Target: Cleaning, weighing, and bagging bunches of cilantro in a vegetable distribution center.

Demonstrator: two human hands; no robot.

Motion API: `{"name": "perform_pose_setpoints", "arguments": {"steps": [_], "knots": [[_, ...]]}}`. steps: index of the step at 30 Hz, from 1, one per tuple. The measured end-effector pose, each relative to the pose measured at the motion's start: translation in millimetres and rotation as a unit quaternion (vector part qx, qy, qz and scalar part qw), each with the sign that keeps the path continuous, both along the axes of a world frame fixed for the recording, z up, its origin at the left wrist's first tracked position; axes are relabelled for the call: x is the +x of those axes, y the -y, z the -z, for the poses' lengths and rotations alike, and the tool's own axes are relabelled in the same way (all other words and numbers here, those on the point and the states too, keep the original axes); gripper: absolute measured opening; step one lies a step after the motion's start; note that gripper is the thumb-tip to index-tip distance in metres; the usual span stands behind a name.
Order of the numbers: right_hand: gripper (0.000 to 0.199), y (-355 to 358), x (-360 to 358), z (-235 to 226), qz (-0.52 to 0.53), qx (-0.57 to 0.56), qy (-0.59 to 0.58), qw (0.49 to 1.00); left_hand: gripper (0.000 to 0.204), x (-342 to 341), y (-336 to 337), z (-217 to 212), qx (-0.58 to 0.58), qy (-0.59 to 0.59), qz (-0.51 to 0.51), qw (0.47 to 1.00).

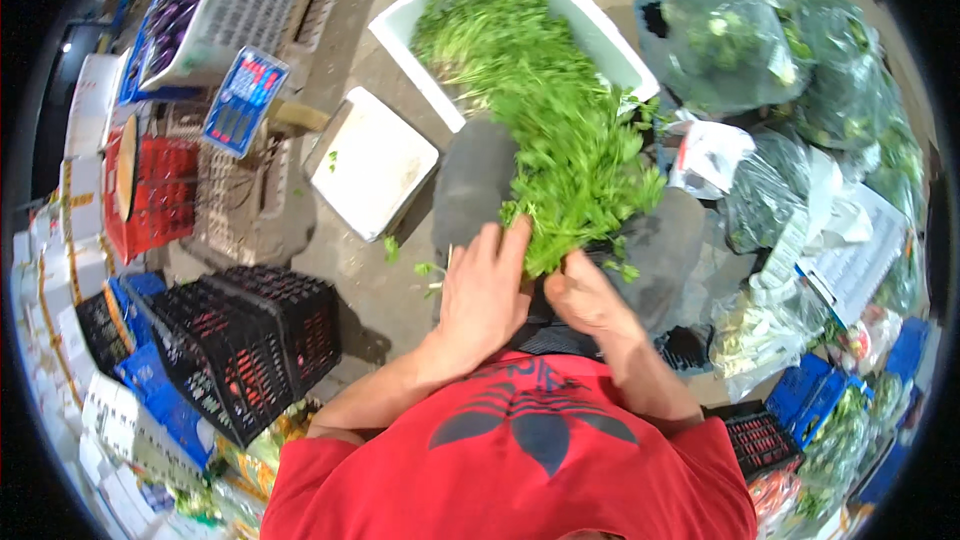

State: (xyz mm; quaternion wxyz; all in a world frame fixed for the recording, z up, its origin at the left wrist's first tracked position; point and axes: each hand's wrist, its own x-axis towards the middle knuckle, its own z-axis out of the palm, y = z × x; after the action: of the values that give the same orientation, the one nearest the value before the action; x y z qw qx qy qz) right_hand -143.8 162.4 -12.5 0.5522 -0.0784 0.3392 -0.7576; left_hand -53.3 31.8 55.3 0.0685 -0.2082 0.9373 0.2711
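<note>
A bunch of leafy green herbs (575,165), blurred at its top, lies over my lap between my knees. My right hand (590,295) is closed around its lower end, thumb uppermost. Against the bunch's left side, my left hand (485,285) has its fingers pressed together on the leaves and stems; its fingertips are partly hidden in the greenery. Beyond my knees stands a white foam box (420,75) holding more of the same greens, and the bunch's leaves overlap its near edge. A few loose sprigs (425,268) hang by my left knee.
Left of my knee is a scale with a white platform (372,165) and blue display (245,102). Black crates (240,340), a red crate (150,195) and a crate of eggplants (185,0) stand further left. Bagged vegetables (735,35) and a clipboard (855,250) crowd the right.
</note>
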Motion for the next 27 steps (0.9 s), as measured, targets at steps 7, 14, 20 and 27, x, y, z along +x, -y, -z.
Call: {"name": "perform_pose_setpoints", "arguments": {"steps": [7,14,20,27], "knots": [[0.071,-2,-14,41,0.048,-0.049,0.183,0.981,0.087,1,-28,-15,0.039,-0.023,0.215,0.976],[0.051,-27,-27,66,0.102,-0.070,0.168,0.978,0.074,-4,-35,-21,0.074,-0.015,0.222,0.972],[0.053,-60,-43,54,0.216,-0.047,0.153,0.963,0.052,-17,-18,5,0.132,-0.035,0.209,0.968],[0.053,-163,-53,5,0.396,-0.080,0.066,0.912,0.025,-89,-11,30,0.395,0.012,0.173,0.902]]}}
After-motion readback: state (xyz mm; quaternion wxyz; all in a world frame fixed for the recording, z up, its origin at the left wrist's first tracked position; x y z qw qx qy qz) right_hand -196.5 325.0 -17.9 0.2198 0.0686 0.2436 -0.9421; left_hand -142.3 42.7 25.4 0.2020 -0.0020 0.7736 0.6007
